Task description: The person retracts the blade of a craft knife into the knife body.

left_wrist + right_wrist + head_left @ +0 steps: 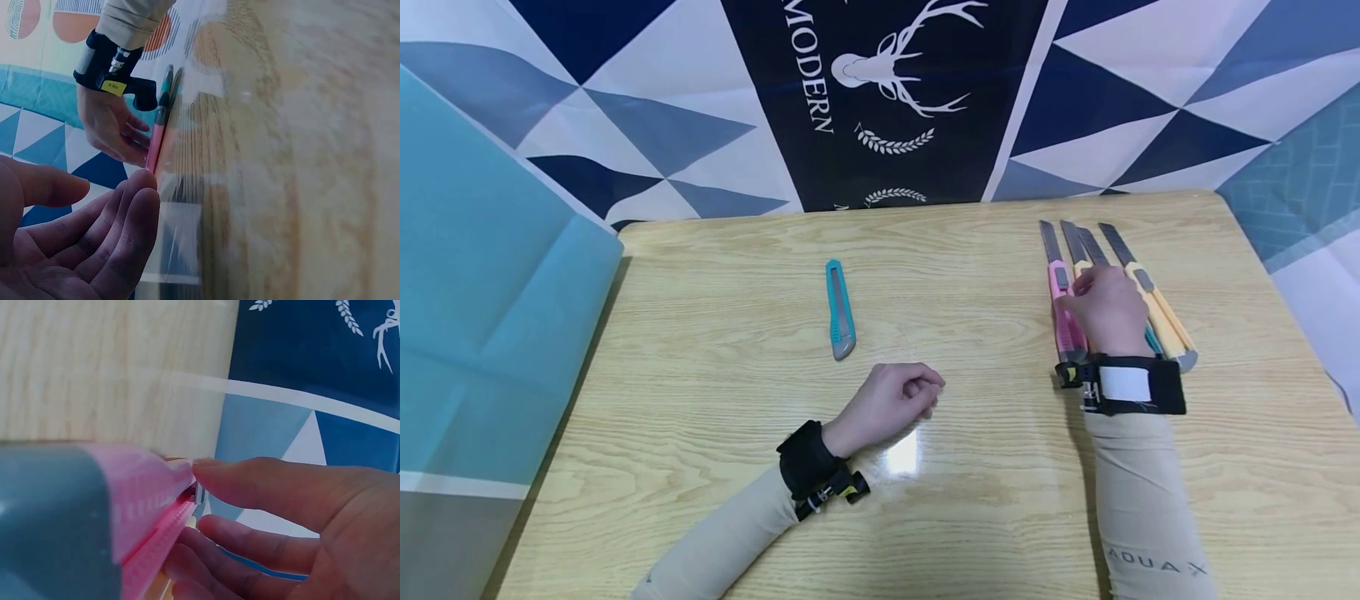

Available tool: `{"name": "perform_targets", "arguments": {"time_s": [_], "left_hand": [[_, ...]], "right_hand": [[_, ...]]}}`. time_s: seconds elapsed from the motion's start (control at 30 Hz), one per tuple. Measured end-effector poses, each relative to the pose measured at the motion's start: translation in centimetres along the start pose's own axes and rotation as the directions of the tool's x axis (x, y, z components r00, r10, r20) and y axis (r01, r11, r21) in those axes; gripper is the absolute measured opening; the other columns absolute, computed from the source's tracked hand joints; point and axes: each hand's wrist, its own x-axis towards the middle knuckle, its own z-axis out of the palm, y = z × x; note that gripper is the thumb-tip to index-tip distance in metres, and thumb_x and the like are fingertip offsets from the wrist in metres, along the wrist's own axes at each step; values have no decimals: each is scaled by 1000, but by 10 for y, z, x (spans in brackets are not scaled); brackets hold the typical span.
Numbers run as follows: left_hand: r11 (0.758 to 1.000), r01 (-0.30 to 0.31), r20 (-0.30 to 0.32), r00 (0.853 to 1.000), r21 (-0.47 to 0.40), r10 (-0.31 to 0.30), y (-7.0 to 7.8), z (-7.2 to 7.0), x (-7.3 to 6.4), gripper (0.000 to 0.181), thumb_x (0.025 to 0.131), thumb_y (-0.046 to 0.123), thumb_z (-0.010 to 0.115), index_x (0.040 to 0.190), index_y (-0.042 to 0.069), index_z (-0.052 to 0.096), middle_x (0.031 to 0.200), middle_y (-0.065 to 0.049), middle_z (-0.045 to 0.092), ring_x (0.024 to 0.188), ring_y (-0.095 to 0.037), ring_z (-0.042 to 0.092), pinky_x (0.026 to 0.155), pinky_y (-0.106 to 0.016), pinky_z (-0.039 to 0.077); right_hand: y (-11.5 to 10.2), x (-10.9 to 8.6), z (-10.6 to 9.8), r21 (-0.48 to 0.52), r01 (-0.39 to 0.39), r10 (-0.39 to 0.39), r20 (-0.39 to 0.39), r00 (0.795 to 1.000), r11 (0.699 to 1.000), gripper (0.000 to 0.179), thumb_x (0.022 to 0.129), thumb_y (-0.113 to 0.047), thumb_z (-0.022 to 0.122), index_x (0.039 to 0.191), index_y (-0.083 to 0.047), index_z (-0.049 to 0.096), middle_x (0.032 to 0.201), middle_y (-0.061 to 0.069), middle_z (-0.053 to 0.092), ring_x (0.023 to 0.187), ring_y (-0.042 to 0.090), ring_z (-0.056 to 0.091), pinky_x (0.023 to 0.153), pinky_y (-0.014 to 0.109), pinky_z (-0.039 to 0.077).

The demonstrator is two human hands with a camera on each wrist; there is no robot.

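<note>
My right hand is over a row of box cutters at the right of the table. Its thumb and fingers pinch the pink box cutter, the leftmost in the row; the right wrist view shows the thumb on one side of the pink handle and fingers on the other. A yellow box cutter lies at the row's right end, and others are partly hidden under the hand. Loosely curled, my left hand is near the middle of the table, holding nothing. Beyond it lies a teal box cutter, blade drawn in.
The row's blades are extended and point to the far edge of the wooden table. A patterned cloth hangs behind that edge. A teal surface borders the left side.
</note>
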Motion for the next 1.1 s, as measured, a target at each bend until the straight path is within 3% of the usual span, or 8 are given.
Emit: {"name": "perform_targets", "arguments": {"time_s": [0.23,0.43,0.63,0.8,0.93,1.1], "left_hand": [[1000,-8,3,1000,9,8,2,-2,-1,15,93,6,54,96,-2,66,70,-7,68,60,-9,62,61,-17,54],[999,-7,3,1000,50,7,1,-2,-1,14,93,7,55,95,-1,66,68,-4,67,59,-7,62,64,-18,54],[1000,-8,-1,1000,28,8,-1,-2,-1,14,92,6,55,95,-1,66,68,-5,67,59,-8,62,64,-19,54],[1000,1,-8,1000,25,-1,-1,-3,-1,16,93,6,52,94,-1,66,67,-5,67,59,-7,61,63,-17,54],[1000,8,-17,1000,20,-7,-3,-3,0,17,92,5,50,95,0,66,68,-5,67,59,-6,61,62,-17,54],[1000,12,-47,999,13,-12,-6,-5,2,17,92,5,50,96,0,66,69,-5,67,60,-7,62,60,-18,54]], "right_hand": [[-6,1,5,-90,-11,9,-12,1000,996,25,81,-18,70,85,4,60,74,19,59,60,29,51,51,41,41],[-6,0,10,-104,16,-16,0,1000,994,30,79,-24,72,74,4,61,64,15,58,53,25,51,42,36,41],[-8,-1,11,-43,41,-41,-2,999,998,31,78,-23,72,69,5,63,54,12,57,44,20,50,32,30,38],[-10,-3,9,14,64,-65,67,996,998,30,81,-21,71,67,4,62,49,8,56,40,17,50,32,27,38],[-15,-4,5,77,64,-73,129,989,995,27,85,-22,66,77,4,62,55,8,59,44,18,56,35,26,43],[-29,-8,1,188,126,-151,129,980,974,23,87,-18,64,89,4,60,67,13,63,53,20,62,42,28,52]]}}
